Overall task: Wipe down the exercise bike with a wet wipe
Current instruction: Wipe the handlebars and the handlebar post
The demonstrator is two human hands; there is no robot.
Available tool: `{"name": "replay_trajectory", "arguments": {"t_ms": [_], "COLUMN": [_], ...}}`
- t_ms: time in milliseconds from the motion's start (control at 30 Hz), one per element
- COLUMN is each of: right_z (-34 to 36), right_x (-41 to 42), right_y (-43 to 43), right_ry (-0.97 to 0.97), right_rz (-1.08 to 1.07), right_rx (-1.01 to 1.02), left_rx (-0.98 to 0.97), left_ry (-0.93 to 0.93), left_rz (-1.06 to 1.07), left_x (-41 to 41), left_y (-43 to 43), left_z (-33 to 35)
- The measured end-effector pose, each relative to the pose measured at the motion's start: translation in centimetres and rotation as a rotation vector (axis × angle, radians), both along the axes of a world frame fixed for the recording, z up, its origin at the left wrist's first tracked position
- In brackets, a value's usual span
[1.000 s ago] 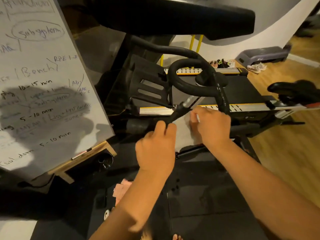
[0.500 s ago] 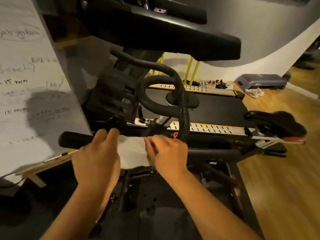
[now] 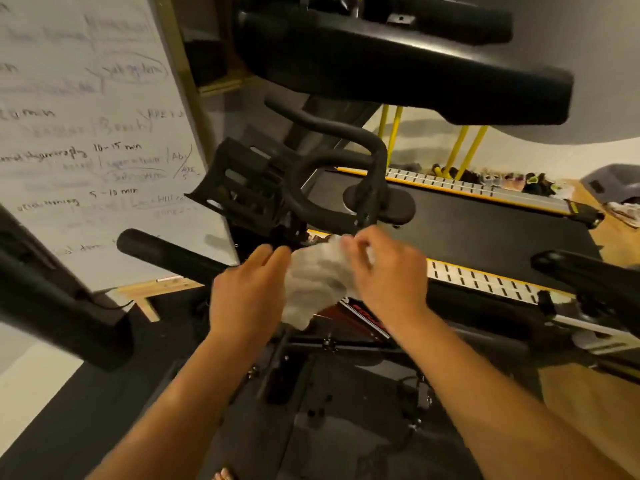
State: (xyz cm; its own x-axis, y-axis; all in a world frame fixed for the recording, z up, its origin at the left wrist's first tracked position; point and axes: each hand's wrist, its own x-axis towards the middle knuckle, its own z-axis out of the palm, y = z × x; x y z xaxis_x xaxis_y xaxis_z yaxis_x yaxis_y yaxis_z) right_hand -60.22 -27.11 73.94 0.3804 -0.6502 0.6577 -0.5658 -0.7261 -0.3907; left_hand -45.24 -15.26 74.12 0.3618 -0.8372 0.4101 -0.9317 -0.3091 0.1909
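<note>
Now the crumpled white wet wipe (image 3: 317,282) is bunched up between my two hands, where half a second ago it lay stretched flat along the straight black side grip (image 3: 166,252) of the exercise bike. I take that to mean the pass over that bar is finished and I am refolding the cloth for a fresh face before moving on.

Nearest me, my left hand (image 3: 247,292) has its fingers together and fairly straight, laid against the left edge of the wipe; whether they truly pinch it I cannot tell, since the back of my hand hides the thumb. My right hand (image 3: 384,271) has also come inward, and its curled fingers are clamped on the wipe's upper right corner, so most of the cloth hangs down between my wrists.

Just beyond the fingertips rises the looped black padded handlebar (image 3: 346,171), with the wipe's top edge close beneath its lower bend but, as far as I can see, not touching it. That loop looks like the natural next surface. Behind it sits the black slotted tablet holder (image 3: 239,188), and further back the black treadmill belt with yellow-edged side rails (image 3: 485,223).
</note>
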Motion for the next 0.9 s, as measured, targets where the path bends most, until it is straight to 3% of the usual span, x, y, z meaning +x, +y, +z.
{"name": "replay_trajectory", "arguments": {"t_ms": [100,267,367,433,533,700,767,900], "right_z": [-3.7,-1.7,1.0,3.0,3.6,-0.8,-0.7,2.1], "right_x": [0.4,0.6,1.9,2.4,1.9,0.7,1.7,4.3], "right_y": [2.8,-4.5,-8.9,-11.3,-11.5,-1.3,-3.0,-9.6], "right_ry": [0.053,0.091,0.301,0.388,0.233,0.069,0.046,0.236], "right_rz": [0.164,-0.019,-0.066,-0.208,-0.282,-0.010,-0.079,-0.276], "right_rx": [0.044,-0.050,-0.119,-0.035,0.099,0.375,0.329,0.213], "left_rx": [-0.018,0.103,0.123,0.075,-0.020,0.039,0.021,0.027], "left_ry": [0.081,-0.001,-0.049,-0.001,0.115,0.083,0.086,0.091], "left_rz": [0.096,-0.032,-0.062,-0.112,-0.162,-0.351,-0.392,-0.433], "left_x": [0.0,-3.6,-3.7,-3.2,-1.4,0.2,0.7,1.7], "left_y": [2.3,-2.0,-5.2,-6.9,-7.4,-3.5,-4.0,-6.8], "left_z": [-0.5,0.2,0.9,1.7,2.6,0.5,0.2,1.3]}}
